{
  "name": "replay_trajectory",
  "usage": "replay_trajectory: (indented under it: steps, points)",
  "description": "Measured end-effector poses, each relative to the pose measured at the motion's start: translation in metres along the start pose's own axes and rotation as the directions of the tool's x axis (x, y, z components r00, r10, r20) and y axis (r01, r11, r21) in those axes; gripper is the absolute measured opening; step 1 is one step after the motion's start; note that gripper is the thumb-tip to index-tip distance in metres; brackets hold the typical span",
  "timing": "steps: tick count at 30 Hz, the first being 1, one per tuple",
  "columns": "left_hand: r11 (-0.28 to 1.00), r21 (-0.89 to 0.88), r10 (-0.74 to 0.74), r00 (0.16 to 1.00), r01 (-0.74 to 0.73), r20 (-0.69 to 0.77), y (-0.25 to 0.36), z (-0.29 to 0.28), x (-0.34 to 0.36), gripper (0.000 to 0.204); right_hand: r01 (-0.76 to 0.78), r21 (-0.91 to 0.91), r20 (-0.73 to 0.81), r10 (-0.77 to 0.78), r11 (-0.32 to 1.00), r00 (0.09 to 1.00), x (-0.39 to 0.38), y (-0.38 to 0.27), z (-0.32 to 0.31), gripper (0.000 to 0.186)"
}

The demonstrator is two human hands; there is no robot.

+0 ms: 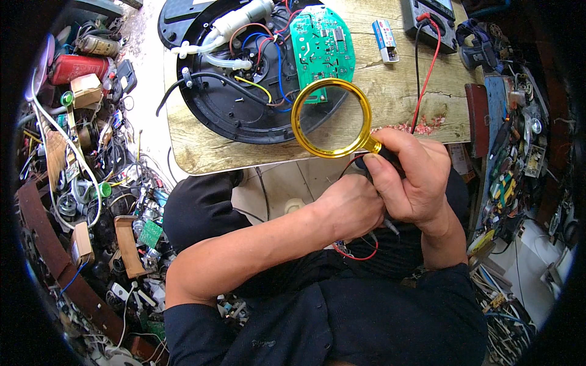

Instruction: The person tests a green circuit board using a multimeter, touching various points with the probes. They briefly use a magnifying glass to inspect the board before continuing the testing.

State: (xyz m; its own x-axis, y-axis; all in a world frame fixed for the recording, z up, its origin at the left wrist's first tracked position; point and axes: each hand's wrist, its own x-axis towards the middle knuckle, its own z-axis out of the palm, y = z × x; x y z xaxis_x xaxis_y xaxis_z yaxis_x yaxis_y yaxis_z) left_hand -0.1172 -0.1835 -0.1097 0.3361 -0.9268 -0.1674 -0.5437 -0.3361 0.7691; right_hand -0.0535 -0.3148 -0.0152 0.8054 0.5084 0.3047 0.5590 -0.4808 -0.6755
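Note:
My right hand [418,177] is closed around the dark handle of a magnifying glass [331,119] with a gold rim. Its lens is over the table's front edge, overlapping the lower end of a green circuit board [320,52]. My left hand [354,204] is a fist pressed against the right one, below the table edge. Thin wires and a grey pointed tip [391,227] stick out around it, but what the fingers grip is hidden. The board rests on a round black appliance housing [213,116] holding a pale cylindrical part [244,19], tubes and coloured wires.
On the wooden table [378,91] are a small blue-and-white box [385,41] and a multimeter [445,27], whose red and black leads run toward my hands. Cluttered parts, cables and a red cylinder [76,69] lie left; tools [506,183] crowd the right.

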Motion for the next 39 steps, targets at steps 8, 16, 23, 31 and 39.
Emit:
replay_trajectory:
  steps: [8,16,23,31,39]
  points:
    - [0.999,0.026,0.018,1.0,-0.018,-0.005,-0.001,0.002,0.0,0.041,-0.018,-0.022,0.028,0.019,1.0,0.999,-0.001,0.0,-0.004,0.027]
    - [0.996,0.079,0.044,0.998,-0.041,-0.044,-0.003,0.012,0.0,0.044,-0.017,-0.011,0.034,0.017,1.0,0.999,0.0,0.0,-0.003,0.027]
    - [0.998,0.053,0.033,0.999,-0.031,-0.029,-0.001,0.01,0.002,0.046,-0.014,-0.007,0.023,0.014,1.0,1.0,0.0,0.0,-0.002,0.027]
    - [0.998,0.05,0.031,0.999,-0.03,-0.024,0.0,0.017,0.005,0.048,-0.001,-0.009,0.018,0.001,1.0,1.0,0.001,0.0,-0.001,0.027]
    - [0.996,0.079,0.043,0.999,-0.041,-0.031,0.0,0.015,0.001,0.05,0.005,-0.022,0.023,-0.004,1.0,1.0,0.001,0.0,-0.001,0.028]
